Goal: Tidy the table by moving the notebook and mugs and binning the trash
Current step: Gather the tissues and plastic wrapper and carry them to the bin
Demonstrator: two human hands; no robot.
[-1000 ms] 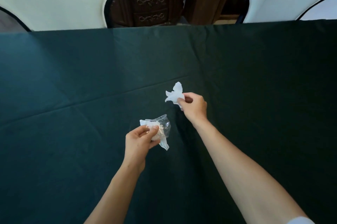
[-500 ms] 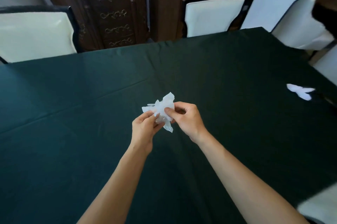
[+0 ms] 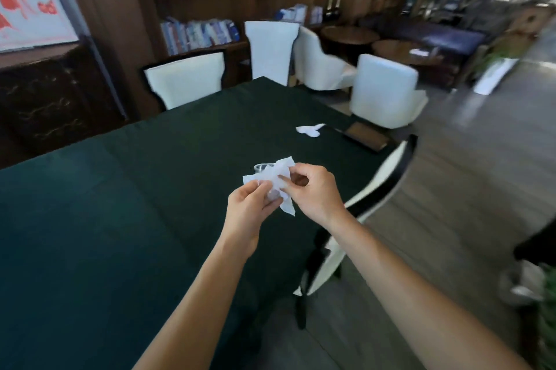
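Your left hand (image 3: 249,204) and right hand (image 3: 313,192) both pinch the crumpled white trash (image 3: 275,178) above the green tabletop (image 3: 120,204), and farther off another white scrap (image 3: 310,129) lies beside a brown notebook (image 3: 365,136).

The counter (image 3: 126,219) is covered by a dark green cloth with faint fold creases, hanging down over its near right edge. Most of the cloth is bare. Toward the far right corner lies a crumpled white tissue (image 3: 310,129), flat on the cloth. Just beside it to the right, near the counter's edge, lies a brown notebook (image 3: 365,136) with a dark border, closed and flat, apart from the tissue
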